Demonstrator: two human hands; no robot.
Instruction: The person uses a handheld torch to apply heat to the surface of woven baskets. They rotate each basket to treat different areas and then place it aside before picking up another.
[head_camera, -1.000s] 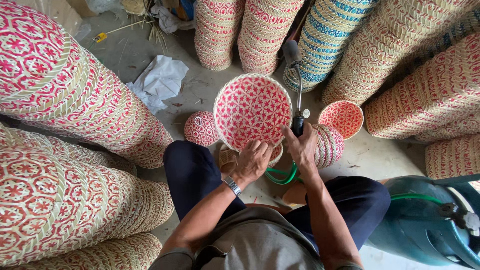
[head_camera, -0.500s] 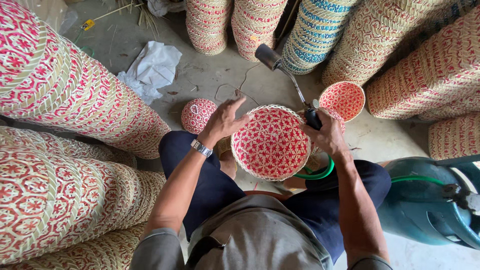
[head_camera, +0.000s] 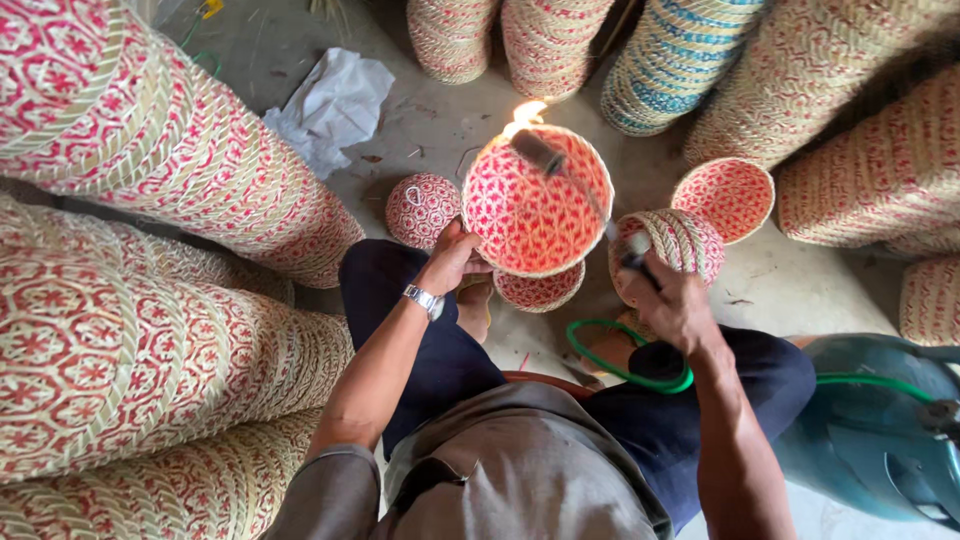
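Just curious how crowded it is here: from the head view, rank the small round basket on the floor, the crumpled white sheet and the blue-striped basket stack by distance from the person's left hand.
1. Small round basket, just left of the left hand.
2. Crumpled white sheet, upper left.
3. Blue-striped basket stack, top right.

The red-and-straw woven basket (head_camera: 538, 205) has been lifted from the lap and tipped so its patterned hollow faces up, the left hand (head_camera: 452, 258) now gripping its rim at eight o'clock. The gas torch (head_camera: 580, 185) in the right hand (head_camera: 672, 305) has swung over the basket, and a flame (head_camera: 524, 114) now burns at its twelve o'clock edge.
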